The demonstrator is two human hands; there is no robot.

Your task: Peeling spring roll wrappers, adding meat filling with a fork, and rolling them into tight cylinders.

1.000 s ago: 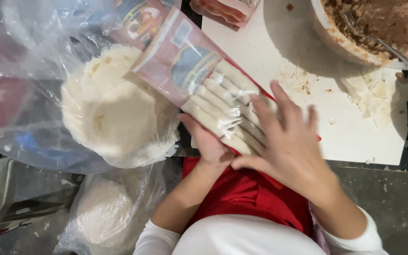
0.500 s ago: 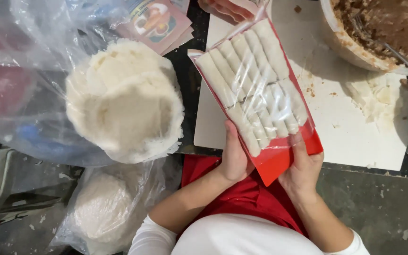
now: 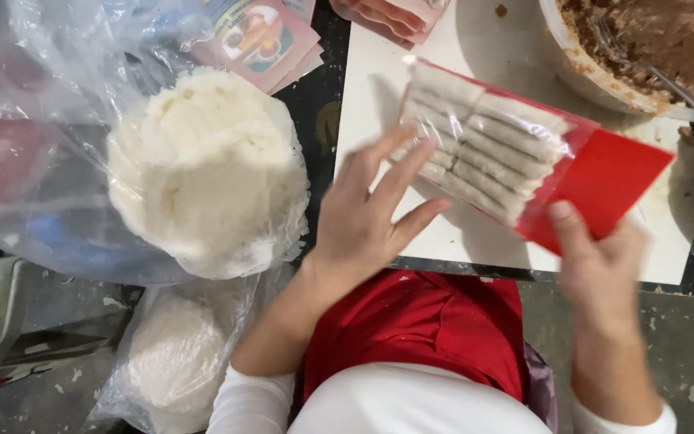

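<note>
A clear and red packet (image 3: 516, 161) of pale rolled sticks hangs tilted over the white cutting board (image 3: 379, 80). My right hand (image 3: 596, 273) pinches the packet's red end, thumb on top. My left hand (image 3: 371, 213) is spread with fingers apart, fingertips at the packet's clear end, resting against it without a grip. A large stack of round white wrappers (image 3: 206, 173) lies in a clear plastic bag on the left.
A big bowl of brown minced mixture (image 3: 668, 40) with a metal utensil sits at the top right. Printed paper packets (image 3: 259, 36) lie at the top. A second bag of white wrappers (image 3: 174, 354) rests lower left. A red apron (image 3: 419, 321) covers my lap.
The packet swung from upright in both hands to lying sideways. My left hand let go of its lower end and spread out; my right hand moved right, keeping the red end.
</note>
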